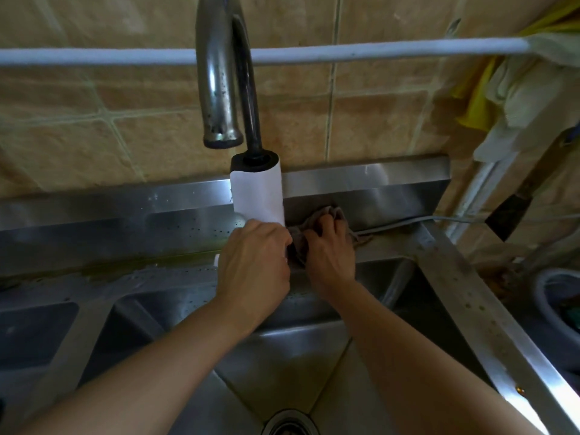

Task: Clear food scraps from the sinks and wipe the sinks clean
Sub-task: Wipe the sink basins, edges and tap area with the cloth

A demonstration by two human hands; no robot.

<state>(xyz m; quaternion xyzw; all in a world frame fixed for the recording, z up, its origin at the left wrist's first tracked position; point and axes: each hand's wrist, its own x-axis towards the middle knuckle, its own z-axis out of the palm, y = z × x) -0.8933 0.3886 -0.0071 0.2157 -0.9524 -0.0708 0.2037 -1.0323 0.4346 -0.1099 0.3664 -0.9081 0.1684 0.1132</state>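
Observation:
A brownish-grey cloth [337, 215] lies bunched on the back ledge of the steel sink [282, 356], just right of the faucet's white base [257, 193]. My right hand [329, 249] grips the cloth with curled fingers. My left hand [254, 262] is at the foot of the white base with fingers curled, pinching the cloth's left edge. The round drain [290, 423] shows at the bottom of the middle basin. No food scraps are visible.
The curved metal faucet spout [219, 89] hangs over the basin. A white bar [345, 51] runs across the tiled wall. A second basin [31, 334] lies left. Cloths and a yellow item [518, 89] hang at right; a grey cable [439, 219] crosses the ledge.

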